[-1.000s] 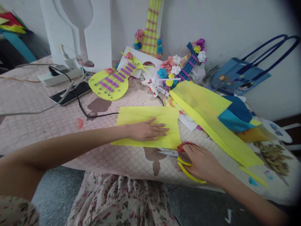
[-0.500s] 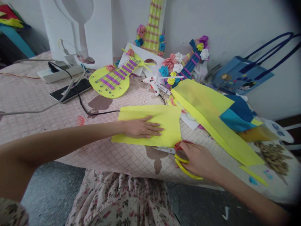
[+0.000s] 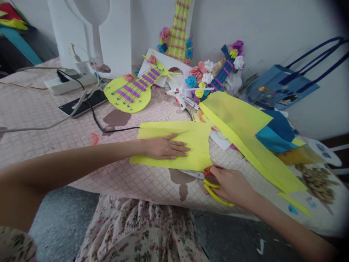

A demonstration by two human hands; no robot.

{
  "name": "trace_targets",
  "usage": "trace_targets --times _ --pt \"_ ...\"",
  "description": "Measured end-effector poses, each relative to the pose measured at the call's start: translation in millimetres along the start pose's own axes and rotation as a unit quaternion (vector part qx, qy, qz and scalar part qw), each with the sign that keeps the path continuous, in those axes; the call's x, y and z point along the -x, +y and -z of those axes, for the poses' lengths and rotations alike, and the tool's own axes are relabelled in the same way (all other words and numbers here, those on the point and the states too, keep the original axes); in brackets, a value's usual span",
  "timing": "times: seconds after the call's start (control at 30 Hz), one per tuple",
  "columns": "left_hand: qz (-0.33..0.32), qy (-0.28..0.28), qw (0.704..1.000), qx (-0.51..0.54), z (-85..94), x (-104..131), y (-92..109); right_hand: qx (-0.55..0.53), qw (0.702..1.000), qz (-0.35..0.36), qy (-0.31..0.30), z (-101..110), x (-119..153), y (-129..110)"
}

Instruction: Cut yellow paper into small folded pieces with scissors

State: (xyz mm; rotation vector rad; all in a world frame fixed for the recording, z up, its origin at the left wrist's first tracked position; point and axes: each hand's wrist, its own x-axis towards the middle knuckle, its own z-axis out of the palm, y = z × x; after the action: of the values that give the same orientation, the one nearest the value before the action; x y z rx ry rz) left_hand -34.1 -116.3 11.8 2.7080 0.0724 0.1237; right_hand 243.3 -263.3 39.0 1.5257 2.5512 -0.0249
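Note:
My left hand (image 3: 165,147) lies flat, fingers spread, on a rectangular yellow sheet (image 3: 196,140) near the table's front edge. My right hand (image 3: 227,185) is at the sheet's lower right corner, closed on a pair of scissors with red and yellow handles (image 3: 218,196). The scissor blades point left along the sheet's near edge, partly hidden beneath it. A black cord runs from the left up to the sheet's edge. Behind the sheet is a white glue gun (image 3: 177,97).
A yellow guitar-shaped craft (image 3: 131,91) lies farther back, beside a phone (image 3: 83,103) and a power strip (image 3: 68,82). To the right are a larger yellow sheet (image 3: 240,134), blue sheets (image 3: 276,138) and a blue bag (image 3: 283,87). A white cutout board (image 3: 117,43) leans at the wall.
Both hands keep nearly the same place. Slightly less of the scissor blades shows beside the sheet's near edge. The view has shifted a little.

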Motion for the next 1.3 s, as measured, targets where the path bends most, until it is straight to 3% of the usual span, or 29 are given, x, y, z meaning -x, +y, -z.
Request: trace_targets --times 0.5,0.73,1.0,1.3 --pt "-0.013 0.016 1.0 -0.001 -0.1 0.9 0.8 -0.037 0.999 0.003 0.003 7.5 -16.6 -14.7" --pt "-0.013 0.022 1.0 0.004 -0.2 1.6 0.9 -0.01 1.0 0.012 -0.008 4.7 -14.0 -9.8" --pt "0.015 -0.015 1.0 0.008 1.4 -0.2 2.4 -0.022 0.999 0.011 0.022 7.7 -13.7 -10.4" --pt "-0.005 0.01 1.0 0.018 0.3 1.1 1.2 -0.031 1.0 0.007 -0.001 11.3 -26.3 -21.4"
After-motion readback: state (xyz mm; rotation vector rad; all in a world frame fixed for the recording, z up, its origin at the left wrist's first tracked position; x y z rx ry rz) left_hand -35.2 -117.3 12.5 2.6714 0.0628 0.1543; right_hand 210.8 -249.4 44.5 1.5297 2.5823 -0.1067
